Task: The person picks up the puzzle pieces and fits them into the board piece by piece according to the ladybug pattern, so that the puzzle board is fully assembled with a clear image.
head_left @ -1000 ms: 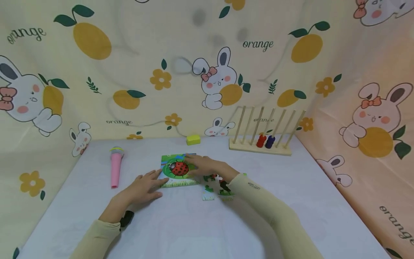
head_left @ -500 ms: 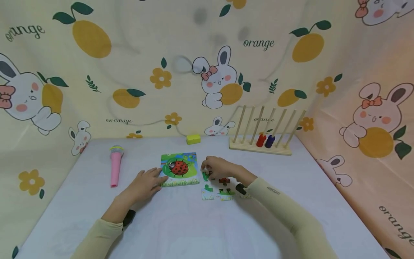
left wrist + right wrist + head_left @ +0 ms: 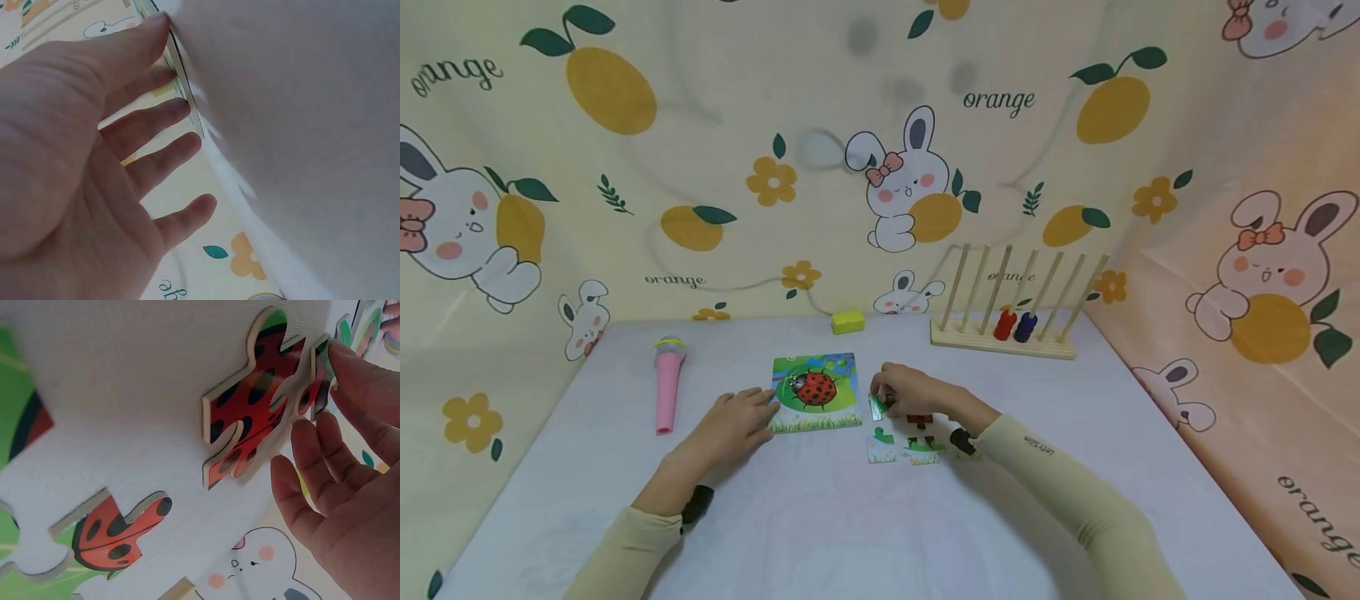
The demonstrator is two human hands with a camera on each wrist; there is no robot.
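Note:
A square ladybug picture board (image 3: 815, 390) lies flat on the white table. Along its left edge rests my left hand (image 3: 737, 423), fingers extended; in the left wrist view the thumb and fingertips (image 3: 181, 107) meet the board's thin side. Just right of the board, my right hand (image 3: 912, 390) pinches a red and green jigsaw piece (image 3: 320, 378) between thumb and fingers. Beside it in the right wrist view are a larger red, black-spotted piece (image 3: 253, 394) and another red-and-green piece (image 3: 112, 534). More pieces (image 3: 923, 450) lie nearer the front, partly hidden by my right forearm.
A pink toy microphone (image 3: 667, 387) lies at the left. At the back stand a yellow block (image 3: 848, 322) and a wooden peg rack (image 3: 1000, 343) with red (image 3: 1005, 326) and purple beads (image 3: 1026, 327). Patterned cloth walls (image 3: 760, 233) enclose the table.
My right hand has left the board's right side and moved right to the loose pieces, where it now pinches one. My left hand has stayed at the board's left edge, drawing back slightly.

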